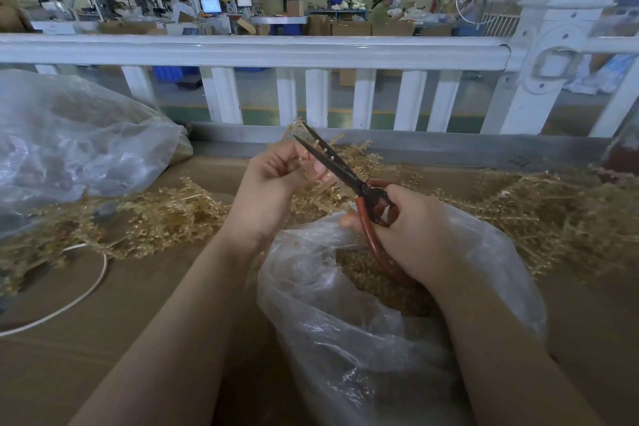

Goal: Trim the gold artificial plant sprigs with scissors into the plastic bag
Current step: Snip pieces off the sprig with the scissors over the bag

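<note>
Scissors, gripped by the right hand, pointed upper-left, blades parted around the sprig pinched in the left hand, above the plastic bag.

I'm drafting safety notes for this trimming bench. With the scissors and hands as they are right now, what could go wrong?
1. The left hand pinches a thin gold plastic sprig right beside the open dark blades of the red-handled scissors, so a fingertip could get nicked.
2. The cut sits beyond the rim of the clear plastic bag, so trimmings may land on the brown tabletop instead.
</note>
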`<state>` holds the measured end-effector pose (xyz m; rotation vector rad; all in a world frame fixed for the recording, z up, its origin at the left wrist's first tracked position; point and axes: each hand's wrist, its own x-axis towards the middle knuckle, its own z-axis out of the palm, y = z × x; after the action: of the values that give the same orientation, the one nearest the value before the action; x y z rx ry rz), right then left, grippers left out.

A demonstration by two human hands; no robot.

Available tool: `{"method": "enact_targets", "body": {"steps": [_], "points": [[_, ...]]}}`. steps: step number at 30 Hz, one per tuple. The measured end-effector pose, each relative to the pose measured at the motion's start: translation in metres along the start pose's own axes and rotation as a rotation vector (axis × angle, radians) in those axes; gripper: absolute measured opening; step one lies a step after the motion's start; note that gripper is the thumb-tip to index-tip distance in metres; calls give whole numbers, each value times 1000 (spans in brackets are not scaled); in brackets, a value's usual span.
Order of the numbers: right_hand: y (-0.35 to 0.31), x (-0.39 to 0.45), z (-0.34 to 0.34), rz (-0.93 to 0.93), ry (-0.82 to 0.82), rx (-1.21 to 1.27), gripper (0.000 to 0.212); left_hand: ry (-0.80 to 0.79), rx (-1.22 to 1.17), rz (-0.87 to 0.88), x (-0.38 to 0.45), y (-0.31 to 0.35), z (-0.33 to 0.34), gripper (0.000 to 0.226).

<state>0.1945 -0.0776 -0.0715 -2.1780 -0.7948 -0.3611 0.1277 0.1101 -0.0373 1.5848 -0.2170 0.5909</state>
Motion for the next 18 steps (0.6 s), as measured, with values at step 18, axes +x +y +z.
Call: {"method": "enact_targets", "body": {"steps": [18], "points": [[-2, -2, -1, 8, -7, -6, 58, -77, 37, -7, -1, 0, 2, 11]]}}
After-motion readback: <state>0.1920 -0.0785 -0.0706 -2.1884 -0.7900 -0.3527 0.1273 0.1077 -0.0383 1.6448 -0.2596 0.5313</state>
